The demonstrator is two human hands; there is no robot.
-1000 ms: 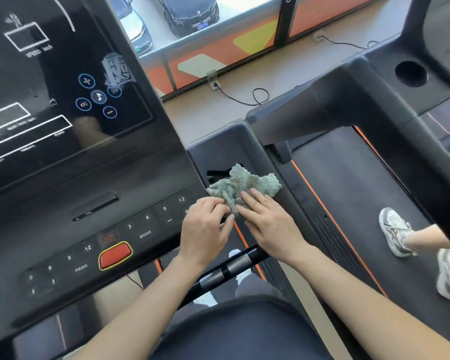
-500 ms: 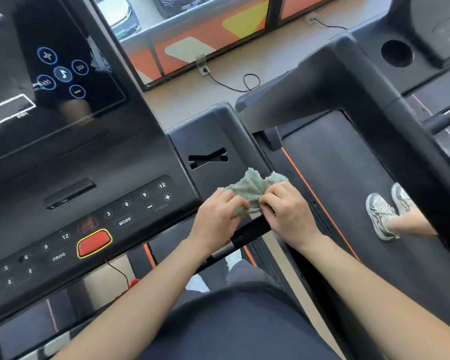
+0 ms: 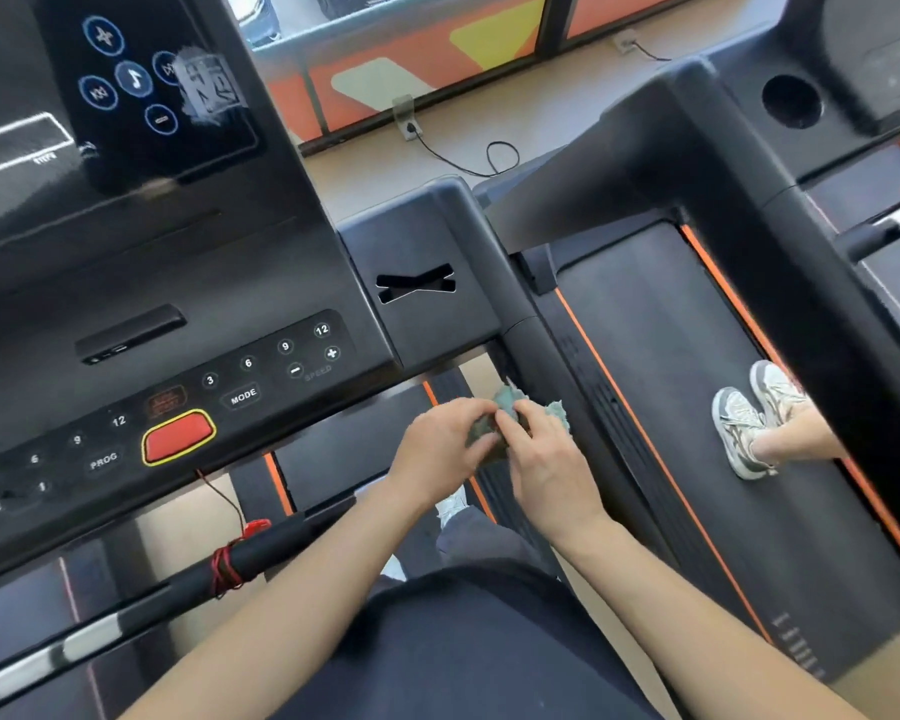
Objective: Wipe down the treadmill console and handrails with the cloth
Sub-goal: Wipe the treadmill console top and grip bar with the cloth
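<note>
Two hands meet over a crumpled green cloth [image 3: 510,401], and we see both holding it. The left hand [image 3: 440,449] has its fingers curled round the cloth's near side. The right hand [image 3: 546,470] pinches the bundle from the other side, with a ragged corner poking out past its knuckles at two o'clock. The cloth sits in the air below the black console [image 3: 178,350], at five o'clock from the X-shaped slot [image 3: 417,284] and at three o'clock from the red button [image 3: 178,438]. Its right edge lies over the dark handrail [image 3: 533,350], though we cannot tell whether it touches. At seven o'clock from the hands a grip bar [image 3: 271,550] carries a wound red cord [image 3: 224,569]. At three o'clock, on the neighbouring belt [image 3: 661,387], stand another person's shoes [image 3: 744,423].
</note>
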